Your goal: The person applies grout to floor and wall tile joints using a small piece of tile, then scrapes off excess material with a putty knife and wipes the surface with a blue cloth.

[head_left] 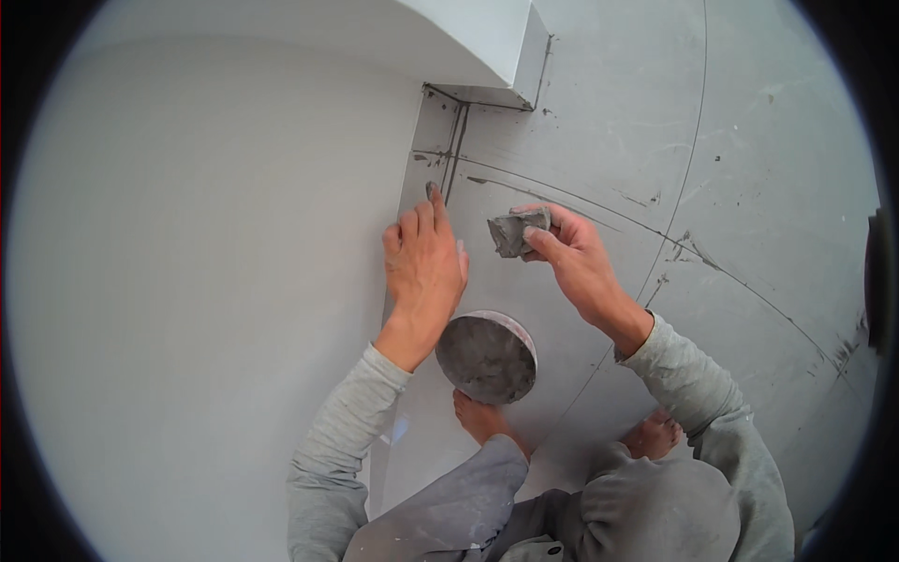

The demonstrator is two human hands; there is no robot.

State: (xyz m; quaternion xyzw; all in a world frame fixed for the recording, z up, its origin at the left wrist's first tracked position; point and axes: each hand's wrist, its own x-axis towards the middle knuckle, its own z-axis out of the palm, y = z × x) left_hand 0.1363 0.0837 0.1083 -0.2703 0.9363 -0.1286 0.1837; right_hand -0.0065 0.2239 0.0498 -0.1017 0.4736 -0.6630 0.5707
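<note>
Pinched between thumb and fingers, a grey wad (508, 236) sits in the right hand (582, 267), held up just over the floor (581, 328). Nearest the body, a bare foot (479, 418) is planted right by the tub (527, 334), and there's grey paste (487, 363) inside that one! Past it, the left hand (420, 262) reaches out, index finger straight, its tip at a dark dab on the skirting (419, 190); the other fingers bend loosely, the palm's hidden, so I can't tell if they close on anything. Looks like joint-filling by fingertip, I'd judge; the next stroke seems to call for light, even pressure along the dark joint (456, 155). Farther on, that joint runs up to the white box (532, 58).
</note>
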